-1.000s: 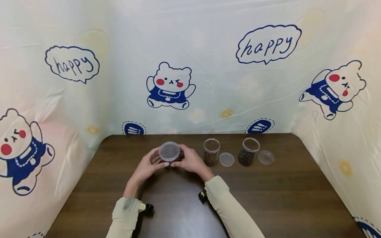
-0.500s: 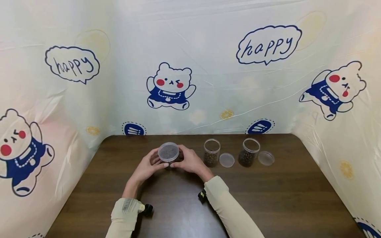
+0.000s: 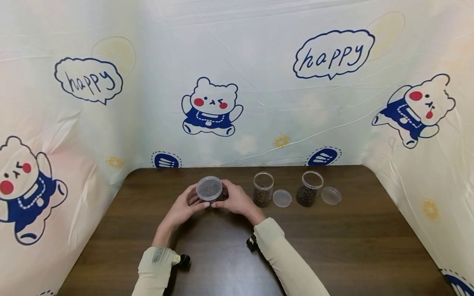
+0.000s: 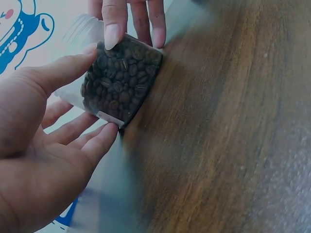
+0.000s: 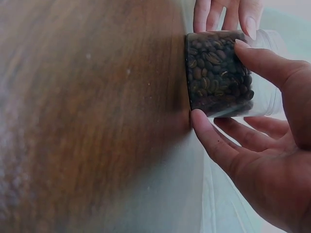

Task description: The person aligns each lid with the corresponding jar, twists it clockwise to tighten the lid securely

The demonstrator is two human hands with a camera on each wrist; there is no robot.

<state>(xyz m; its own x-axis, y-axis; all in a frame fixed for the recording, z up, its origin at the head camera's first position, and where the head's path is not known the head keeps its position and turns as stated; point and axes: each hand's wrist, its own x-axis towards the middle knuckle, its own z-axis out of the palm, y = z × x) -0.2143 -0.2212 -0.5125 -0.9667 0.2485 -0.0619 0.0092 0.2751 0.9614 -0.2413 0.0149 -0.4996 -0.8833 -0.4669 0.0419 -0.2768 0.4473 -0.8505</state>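
Between both hands stands a clear lidded jar [image 3: 209, 188] of dark coffee beans, at the back of the table left of centre. My left hand [image 3: 185, 204] curls round its left side, thumb on the front. From the right, my right hand [image 3: 235, 198] grips the same jar, its thumb near the other one. In the left wrist view the beans [image 4: 119, 77] fill the lower part of the jar. The right wrist view shows the jar [image 5: 221, 73] with its base at the wooden tabletop; whether it touches is hard to tell.
Right of the hands stand two uncovered jars part filled with coffee beans, a middle jar [image 3: 263, 193] and a right jar [image 3: 309, 191]. One round lid [image 3: 282, 198] lies between them, another lid [image 3: 331, 196] at the far right. A printed curtain [image 3: 259, 115] encloses the table [image 3: 352, 246].
The jar's top has shifted very slightly left. Both hands keep their hold on it, and the other jars and lids stay where they were.
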